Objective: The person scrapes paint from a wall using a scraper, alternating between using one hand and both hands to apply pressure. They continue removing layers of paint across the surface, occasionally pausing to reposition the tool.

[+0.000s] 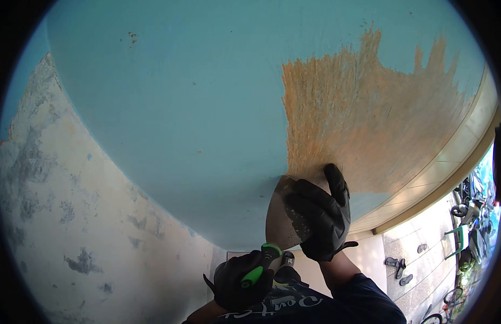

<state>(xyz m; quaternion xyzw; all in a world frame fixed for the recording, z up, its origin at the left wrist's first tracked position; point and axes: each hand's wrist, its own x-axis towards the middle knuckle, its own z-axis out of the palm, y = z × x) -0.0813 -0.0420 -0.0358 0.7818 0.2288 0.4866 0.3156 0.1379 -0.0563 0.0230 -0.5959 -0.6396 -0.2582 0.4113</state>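
My left hand (237, 281), in a black glove, is closed round the green and black handle of a scraper (280, 218). The wide metal blade points up at the wall, with its far edge at the paint. My right hand (321, 210), also in a black glove, lies over the right side of the blade, fingers stretched out and partly spread. Blue paint (180, 108) covers much of the wall before me. To its right a brown scraped patch (342, 108) has ragged, streaked edges, and its lower left corner meets the blade.
At left stands a whitish, grey-blotched wall (88, 227). A pale tiled ledge (423, 183) curves along the right. Beyond it are dark sandals (396, 264) on paving, a green-framed chair (458, 240) and parked motorbikes (466, 210). My shoe (287, 262) shows below the blade.
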